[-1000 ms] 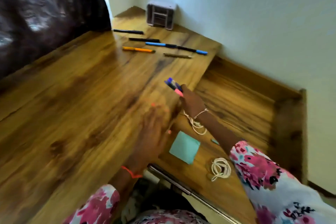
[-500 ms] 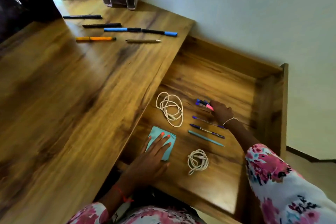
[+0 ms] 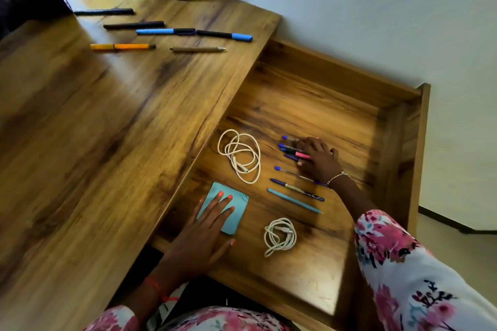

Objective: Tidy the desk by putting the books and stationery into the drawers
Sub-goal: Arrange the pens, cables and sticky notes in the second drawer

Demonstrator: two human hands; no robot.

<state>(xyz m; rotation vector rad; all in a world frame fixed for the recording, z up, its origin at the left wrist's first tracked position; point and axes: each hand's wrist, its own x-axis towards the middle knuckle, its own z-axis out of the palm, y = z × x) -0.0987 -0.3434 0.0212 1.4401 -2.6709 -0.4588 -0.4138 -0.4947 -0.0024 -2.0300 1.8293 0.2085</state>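
Wooden counter [image 3: 113, 148] carried six pens near the wall | open drawer [image 3: 309, 105] held two coiled cables and loose pens | left hand [image 3: 207, 226] lay flat, fingers spread, on teal notepad [image 3: 236, 212] | right hand [image 3: 320, 158] fingers closed around pen bundle [image 3: 291, 152] on drawer floor

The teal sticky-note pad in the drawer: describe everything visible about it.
The teal sticky-note pad is a square, flat block of what looks like paper, plain teal with no visible writing. It lies flat on the wooden floor of the open drawer, near the drawer's left side, turned so its corners point diagonally. The left hand rests palm-down on it, fingers spread across its near half and covering part of it. It touches neither white cable; the smaller coiled cable lies to its right.
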